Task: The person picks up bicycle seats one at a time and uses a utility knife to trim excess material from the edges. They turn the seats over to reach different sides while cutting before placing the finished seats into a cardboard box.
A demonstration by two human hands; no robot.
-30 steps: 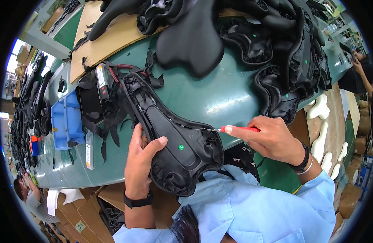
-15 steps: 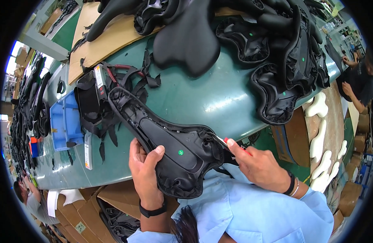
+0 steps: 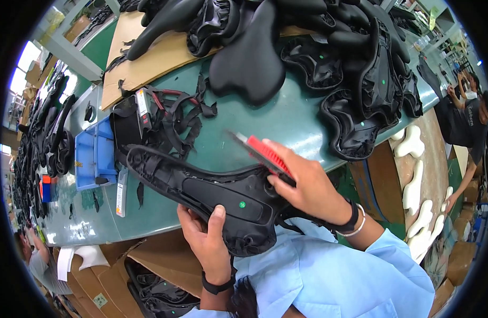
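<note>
A black bicycle saddle [image 3: 225,193] lies underside up in front of me, its narrow nose pointing left over the table. A green round sticker [image 3: 242,204] marks its base. My left hand [image 3: 209,241] grips the saddle's near edge, thumb on top. My right hand [image 3: 315,193] is closed round a red-handled utility knife [image 3: 268,157] above the saddle's wide end. The knife's tip is smeared by motion and points up and left, over the table. Part of the saddle's wide end is hidden behind my right hand.
On the green table [image 3: 302,124], black saddles [image 3: 249,69] are piled at the back. To the left are black scraps [image 3: 185,132], a blue bin [image 3: 87,164] and a slim white packet [image 3: 121,196]. White pads [image 3: 413,183] lie at right, near a co-worker [image 3: 466,124].
My right hand has lifted the knife from the saddle's rim and swung it up and left. The saddle's nose has turned down and left, with my left hand still holding it.
</note>
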